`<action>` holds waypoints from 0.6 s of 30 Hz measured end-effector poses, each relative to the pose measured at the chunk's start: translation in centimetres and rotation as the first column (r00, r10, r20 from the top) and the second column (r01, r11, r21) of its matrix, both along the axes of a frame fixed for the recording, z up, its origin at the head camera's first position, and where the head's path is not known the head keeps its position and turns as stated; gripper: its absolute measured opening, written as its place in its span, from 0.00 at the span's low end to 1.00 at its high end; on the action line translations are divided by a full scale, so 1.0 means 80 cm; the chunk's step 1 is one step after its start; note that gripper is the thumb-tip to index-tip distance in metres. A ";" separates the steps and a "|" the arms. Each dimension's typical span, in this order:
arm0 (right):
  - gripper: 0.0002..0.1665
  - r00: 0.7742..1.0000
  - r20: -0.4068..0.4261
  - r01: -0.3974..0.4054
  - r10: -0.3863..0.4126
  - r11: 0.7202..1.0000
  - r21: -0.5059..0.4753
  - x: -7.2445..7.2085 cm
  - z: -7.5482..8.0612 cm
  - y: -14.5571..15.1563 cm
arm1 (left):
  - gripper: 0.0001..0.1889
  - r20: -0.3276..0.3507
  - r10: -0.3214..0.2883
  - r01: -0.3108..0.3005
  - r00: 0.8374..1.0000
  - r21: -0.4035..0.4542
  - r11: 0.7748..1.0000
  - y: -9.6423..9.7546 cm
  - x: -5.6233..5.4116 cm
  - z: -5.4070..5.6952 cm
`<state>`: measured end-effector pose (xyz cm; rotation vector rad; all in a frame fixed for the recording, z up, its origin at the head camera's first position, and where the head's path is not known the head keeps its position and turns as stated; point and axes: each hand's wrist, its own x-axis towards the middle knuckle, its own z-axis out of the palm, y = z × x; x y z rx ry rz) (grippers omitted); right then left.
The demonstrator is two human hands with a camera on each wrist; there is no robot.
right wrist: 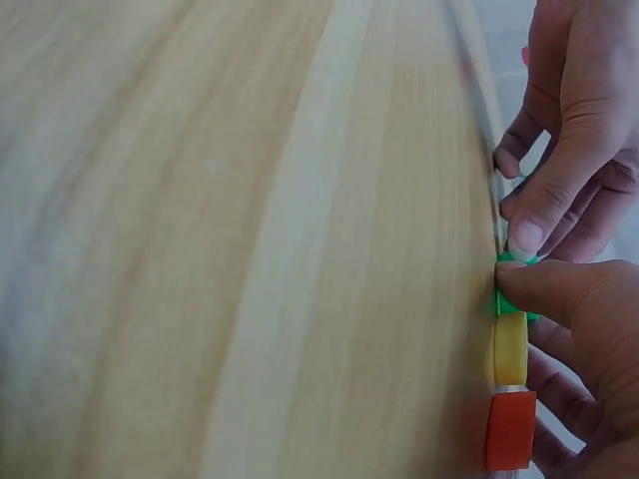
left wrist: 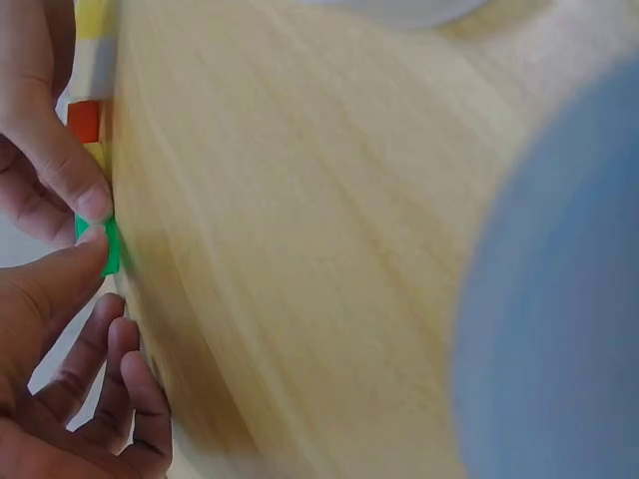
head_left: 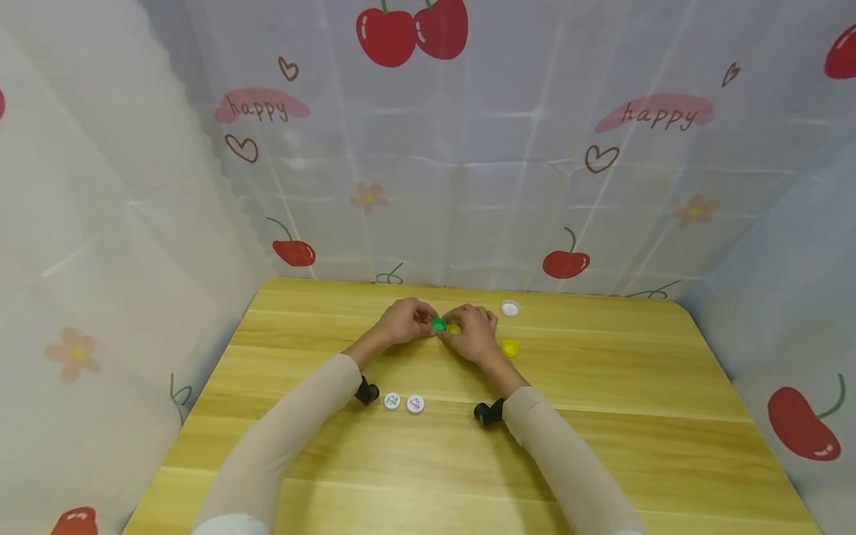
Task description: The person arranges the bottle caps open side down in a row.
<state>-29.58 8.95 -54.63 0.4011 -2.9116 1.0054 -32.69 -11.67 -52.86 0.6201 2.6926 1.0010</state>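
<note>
A small green cap (head_left: 438,325) sits between my two hands near the back of the table. My left hand (head_left: 404,322) pinches its left side, thumb against it, while the other fingers curve loosely in the left wrist view. From the other side, my right hand (head_left: 473,336) grips the same cap, its thumb (right wrist: 544,284) lying across it. Right beside the green cap is a yellow cap (right wrist: 510,349), followed in line by an orange-red cap (right wrist: 510,429). In the head view my right hand hides the orange-red one.
Right of my right hand lie a white cap (head_left: 510,307) and another yellow cap (head_left: 510,348). Two white discs with printed patterns, one greenish (head_left: 391,401) and one pinkish (head_left: 415,404), lie between my forearms. A printed curtain (head_left: 441,223) stands behind the wooden table (head_left: 642,371).
</note>
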 end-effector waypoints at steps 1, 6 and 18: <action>0.17 1.000 -0.003 -0.005 0.005 1.000 0.000 0.000 0.000 0.000 | 0.14 0.004 -0.005 0.005 1.000 0.013 1.000 -0.002 0.000 0.000; 0.16 0.998 -0.048 -0.030 0.029 0.999 -0.028 0.002 -0.001 0.004 | 0.12 0.000 -0.037 0.037 0.999 0.096 0.995 -0.006 0.003 0.000; 0.17 0.986 -0.089 -0.162 0.142 0.941 -0.297 0.018 0.022 0.025 | 0.13 0.028 -0.018 0.005 0.999 0.409 0.912 -0.019 0.031 0.007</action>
